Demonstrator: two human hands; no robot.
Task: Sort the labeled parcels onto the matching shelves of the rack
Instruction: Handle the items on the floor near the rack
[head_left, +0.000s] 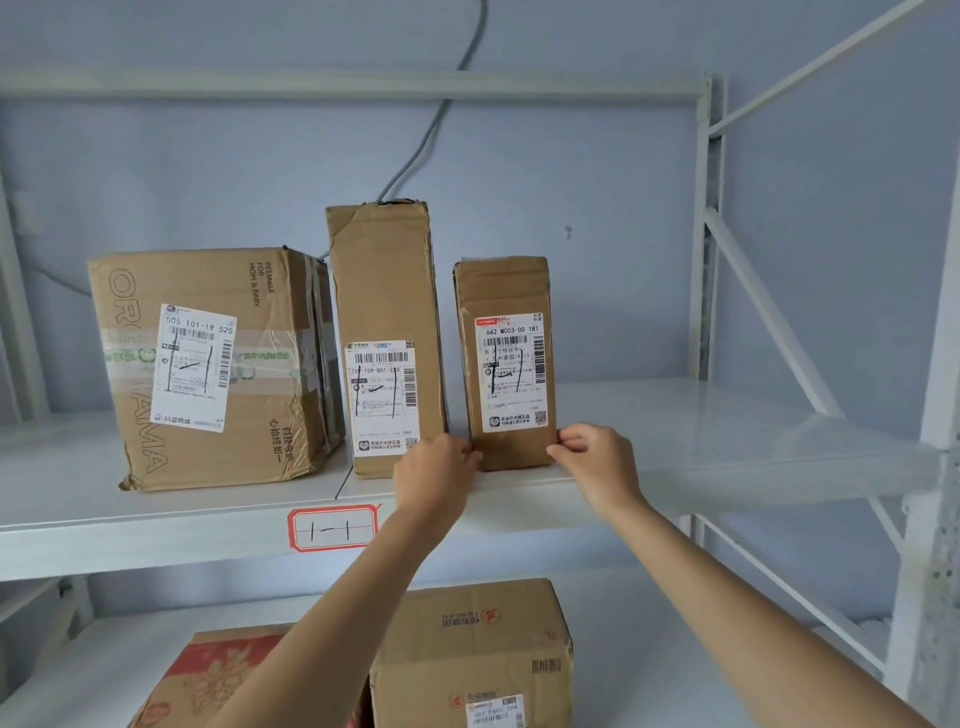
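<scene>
Both hands reached up to the small parcel (506, 364) that stood upright on the upper shelf (675, 447) of the white rack (709, 234). The left hand (434, 475) touched the parcel's lower left corner with curled fingers, and the right hand (595, 460) pinched the lower right corner between thumb and fingertips. The parcel's front carried a white shipping label with barcodes and hand-drawn black strokes.

Just beside it on the left stood a tall parcel (387, 338), also upright, with a similar marked label low on its front. Further left, touching or nearly touching the tall one, sat a big box (213, 369) wrapped with clear tape, its label marked the same way. A red-bordered tag (332, 528) reading "1-1" was stuck on the shelf's front edge, below the tall parcel.

On the lower shelf (649, 649), behind the forearms, lay a brown box (472, 654) with a label at its bottom edge, and beside it a red-printed box (208, 675). A grey cable (441, 114) ran down the blue wall behind the rack.
</scene>
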